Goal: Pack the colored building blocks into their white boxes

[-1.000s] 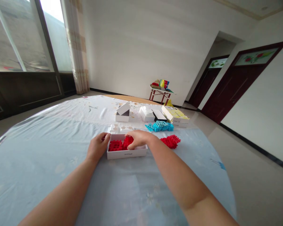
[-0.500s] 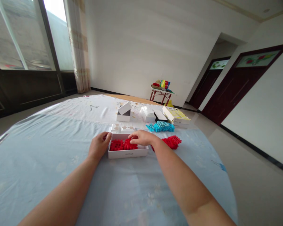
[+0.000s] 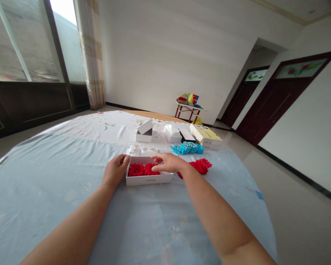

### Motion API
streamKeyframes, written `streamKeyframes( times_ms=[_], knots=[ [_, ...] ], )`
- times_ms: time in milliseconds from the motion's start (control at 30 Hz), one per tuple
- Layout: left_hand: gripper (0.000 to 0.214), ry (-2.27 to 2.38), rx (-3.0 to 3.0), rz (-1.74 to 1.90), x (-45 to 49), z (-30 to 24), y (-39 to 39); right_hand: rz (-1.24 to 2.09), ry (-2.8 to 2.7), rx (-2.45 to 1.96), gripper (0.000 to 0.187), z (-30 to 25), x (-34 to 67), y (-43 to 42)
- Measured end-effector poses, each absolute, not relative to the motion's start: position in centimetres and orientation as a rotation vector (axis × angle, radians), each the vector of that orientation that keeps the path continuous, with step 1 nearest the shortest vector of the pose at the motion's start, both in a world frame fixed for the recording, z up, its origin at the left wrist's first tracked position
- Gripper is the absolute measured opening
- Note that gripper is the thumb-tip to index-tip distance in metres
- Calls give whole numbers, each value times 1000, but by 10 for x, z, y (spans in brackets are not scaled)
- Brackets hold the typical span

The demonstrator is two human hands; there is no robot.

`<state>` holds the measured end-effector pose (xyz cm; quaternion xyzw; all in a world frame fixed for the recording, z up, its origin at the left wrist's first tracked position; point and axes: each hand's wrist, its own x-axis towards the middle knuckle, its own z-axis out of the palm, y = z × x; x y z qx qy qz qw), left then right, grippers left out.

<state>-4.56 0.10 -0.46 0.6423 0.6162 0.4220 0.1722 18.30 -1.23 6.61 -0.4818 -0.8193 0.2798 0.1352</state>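
Observation:
A shallow white box (image 3: 149, 180) lies on the pale blue tablecloth in front of me and holds several red plastic pieces (image 3: 139, 169). My left hand (image 3: 115, 172) grips the box's left end, its fingers curled over the rim. Over the right half of the box hovers my right hand (image 3: 168, 162), fingers stretched out and slightly spread, their tips at the red pieces; I see nothing in it. A loose heap of red pieces (image 3: 200, 165) lies on the cloth just right of the box.
A heap of blue pieces (image 3: 188, 148) lies behind the red heap. Farther back stand white boxes (image 3: 144, 133), a white tray (image 3: 172, 133), a black box (image 3: 186, 135) and a yellow-lidded box (image 3: 206, 134). White inserts (image 3: 141, 150) lie behind the box. The table's edge curves off right.
My right hand has gone from a closed grasp on red pieces in the box to flat, stretched fingers above them. The left hand has stayed on the box's left end.

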Motion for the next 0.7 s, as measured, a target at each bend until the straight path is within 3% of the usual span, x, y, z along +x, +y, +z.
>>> streamKeyframes(
  times_ms=[100,500,700],
  knots=[
    [37,1749,1806,1199,-45,-4,1,874,-2399,-1392,68,67,187,-15],
    [37,1739,1802,1198,-45,-5,1,728,-2414,-1317,56,67,189,-19],
    [38,1736,1793,1213,-45,-5,0,948,-2149,-1204,26,60,197,-11]
  ],
)
